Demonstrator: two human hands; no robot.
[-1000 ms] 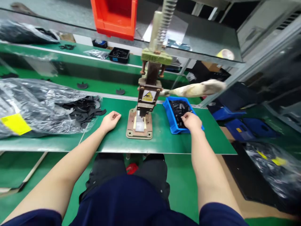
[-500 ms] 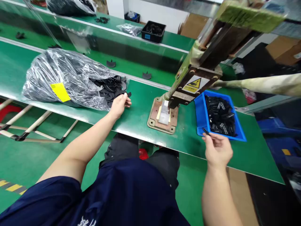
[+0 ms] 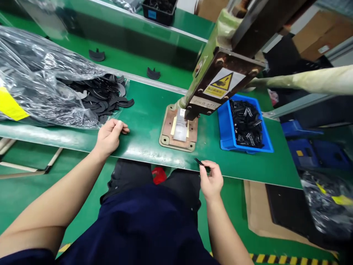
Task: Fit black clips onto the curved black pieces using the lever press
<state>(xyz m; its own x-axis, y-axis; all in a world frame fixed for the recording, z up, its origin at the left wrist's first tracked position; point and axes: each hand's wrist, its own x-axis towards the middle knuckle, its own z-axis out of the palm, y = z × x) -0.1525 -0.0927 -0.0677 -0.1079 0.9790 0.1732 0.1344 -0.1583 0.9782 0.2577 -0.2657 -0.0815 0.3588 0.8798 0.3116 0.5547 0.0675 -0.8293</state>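
My left hand (image 3: 110, 136) rests closed near the table's front edge, beside the mouth of a clear plastic bag (image 3: 35, 66); whatever its curled fingers hold, if anything, is hidden. Curved black pieces (image 3: 103, 96) spill from that bag. Between thumb and fingers, my right hand (image 3: 211, 178) pinches a small black strip (image 3: 198, 161) over the front edge. A press (image 3: 217, 81) with a warning label stands between the hands, its head above a metal base plate (image 3: 178, 141). To its right, a blue bin (image 3: 227, 136) holds many small black parts.
Two curved black pieces lie on the green strip (image 3: 124, 66) behind the table (image 3: 143, 143). Further back sits a black bin (image 3: 158, 16). A pale pole (image 3: 309, 79) crosses at the right, over the blue bin's far side. Cardboard (image 3: 257, 206) stands below the table at right.
The view has shifted closer. My right hand has moved left from the blue bin with the black strip. My left hand has drawn back from the curved pieces toward the front edge.
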